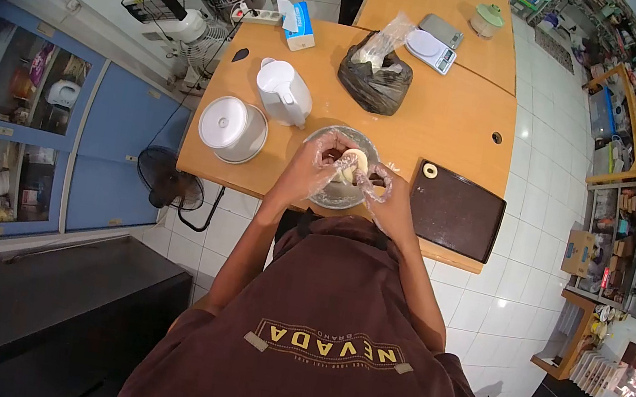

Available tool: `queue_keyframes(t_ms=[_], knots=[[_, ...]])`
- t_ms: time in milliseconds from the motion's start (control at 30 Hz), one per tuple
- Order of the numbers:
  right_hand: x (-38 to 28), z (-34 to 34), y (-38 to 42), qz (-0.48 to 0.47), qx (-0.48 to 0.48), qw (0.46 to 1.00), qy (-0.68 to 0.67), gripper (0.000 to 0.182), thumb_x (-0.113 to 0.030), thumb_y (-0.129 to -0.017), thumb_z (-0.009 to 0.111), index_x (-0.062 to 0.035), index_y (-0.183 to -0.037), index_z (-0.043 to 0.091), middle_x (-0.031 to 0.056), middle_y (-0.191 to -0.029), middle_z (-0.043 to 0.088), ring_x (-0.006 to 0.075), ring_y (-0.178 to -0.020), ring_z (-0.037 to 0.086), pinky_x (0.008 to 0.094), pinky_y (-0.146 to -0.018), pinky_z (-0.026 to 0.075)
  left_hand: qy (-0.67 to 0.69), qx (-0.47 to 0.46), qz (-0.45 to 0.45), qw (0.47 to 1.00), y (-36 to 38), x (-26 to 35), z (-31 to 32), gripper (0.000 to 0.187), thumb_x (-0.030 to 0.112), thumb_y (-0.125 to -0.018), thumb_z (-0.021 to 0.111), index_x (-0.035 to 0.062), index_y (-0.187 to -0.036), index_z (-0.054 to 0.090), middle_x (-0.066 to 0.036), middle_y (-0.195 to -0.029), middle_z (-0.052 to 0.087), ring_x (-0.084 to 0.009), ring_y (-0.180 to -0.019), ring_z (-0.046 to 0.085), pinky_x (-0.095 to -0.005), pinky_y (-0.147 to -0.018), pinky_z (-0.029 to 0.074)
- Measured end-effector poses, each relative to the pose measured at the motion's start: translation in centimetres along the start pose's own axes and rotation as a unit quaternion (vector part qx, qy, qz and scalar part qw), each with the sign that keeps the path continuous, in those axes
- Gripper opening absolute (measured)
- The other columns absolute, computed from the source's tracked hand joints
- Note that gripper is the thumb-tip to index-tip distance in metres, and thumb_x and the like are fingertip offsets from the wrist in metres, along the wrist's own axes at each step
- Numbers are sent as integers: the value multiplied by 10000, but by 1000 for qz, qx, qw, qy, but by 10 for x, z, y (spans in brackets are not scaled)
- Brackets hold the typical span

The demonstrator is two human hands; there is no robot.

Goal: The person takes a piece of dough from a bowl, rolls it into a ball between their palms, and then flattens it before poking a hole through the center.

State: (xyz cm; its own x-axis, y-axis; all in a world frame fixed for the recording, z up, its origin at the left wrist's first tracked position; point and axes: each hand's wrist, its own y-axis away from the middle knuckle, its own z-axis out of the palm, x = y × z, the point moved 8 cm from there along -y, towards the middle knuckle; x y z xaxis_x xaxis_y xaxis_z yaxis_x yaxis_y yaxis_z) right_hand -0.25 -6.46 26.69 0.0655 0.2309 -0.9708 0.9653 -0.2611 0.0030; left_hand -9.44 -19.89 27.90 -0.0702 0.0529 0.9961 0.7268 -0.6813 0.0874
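Between my two hands is a pale ring of dough (350, 169), held over a round metal bowl (337, 197). My left hand (321, 168) grips it from the left, fingers curled and dusted with flour. From the other side, my right hand (383, 195) pinches the same ring, also floury. Most of the bowl's inside is hidden behind my hands. To the right lies a dark baking tray (456, 211) with one small dough ring (430, 170) in its upper left corner.
Left of the bowl stand a white lidded container (224, 124) and a white pitcher (279, 87). A black plastic bag (380, 89), a digital scale (431, 49) and a blue-white box (300, 27) are farther back on the wooden table (462, 113). A fan (166, 178) stands beyond its left edge.
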Motion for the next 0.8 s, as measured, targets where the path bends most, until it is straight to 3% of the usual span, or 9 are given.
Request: queue_keyframes(t_ms=[167,267,367,467,567,667,767,800], knots=[[-8,-2,-3,-33,17,999,2,234,-126,-925,758,65,-1051,711,176,-914,738,209,-852,703,360,-804,540,-12,-57,-13,998,-2,-21,0,216,109,-1005,680,-19,-1175,643,-23,-1095,664,-102,-1045,610,-294,-955,498],[-2,-5,-2,-33,32,999,-14,177,-92,-966,700,54,-1063,680,109,-955,721,142,-868,650,319,-857,524,-11,-85,4,996,0,-15,2,209,102,-1003,680,-21,-1168,646,-22,-1105,662,-105,-1045,614,-296,-952,501],[1,-3,-1,-28,44,998,-24,176,-95,-970,698,56,-1058,677,111,-953,718,138,-874,646,319,-850,522,14,-73,11,997,1,-12,3,203,80,-993,676,-22,-1166,649,-28,-1110,667,-107,-1034,618,-294,-945,506],[-1,0,-1,-22,21,1000,-4,243,-129,-942,740,70,-1076,702,208,-910,742,228,-854,722,365,-803,542,-15,-25,-6,1000,-1,-5,1,213,46,-967,673,-20,-1169,651,-37,-1100,674,-109,-1025,620,-292,-940,508],[-8,2,0,8,-1,1000,24,240,-123,-944,735,72,-1078,702,214,-897,740,240,-843,723,364,-805,544,-39,-9,-12,999,-1,-7,-2,225,25,-955,664,-18,-1176,653,-44,-1086,680,-110,-1016,620,-292,-936,509],[-7,-3,-4,-26,25,999,11,246,-136,-952,728,73,-1077,699,216,-922,743,257,-850,724,369,-803,543,-43,-45,-10,998,-2,-13,0,220,27,-972,651,-19,-1187,651,-49,-1085,685,-112,-1017,619,-295,-941,508],[3,-5,-4,-40,56,998,0,200,-129,-985,703,60,-1039,668,112,-902,699,120,-898,638,306,-865,511,-35,-90,-15,995,1,-13,5,227,28,-990,637,-18,-1212,639,-52,-1098,683,-116,-1032,619,-298,-956,503],[9,-4,-4,-42,57,997,-3,202,-110,-957,712,62,-1056,674,143,-921,713,166,-885,663,327,-846,520,-31,-104,-19,994,2,-13,7,233,27,-994,633,-18,-1223,634,-52,-1103,681,-118,-1039,620,-300,-962,501]])
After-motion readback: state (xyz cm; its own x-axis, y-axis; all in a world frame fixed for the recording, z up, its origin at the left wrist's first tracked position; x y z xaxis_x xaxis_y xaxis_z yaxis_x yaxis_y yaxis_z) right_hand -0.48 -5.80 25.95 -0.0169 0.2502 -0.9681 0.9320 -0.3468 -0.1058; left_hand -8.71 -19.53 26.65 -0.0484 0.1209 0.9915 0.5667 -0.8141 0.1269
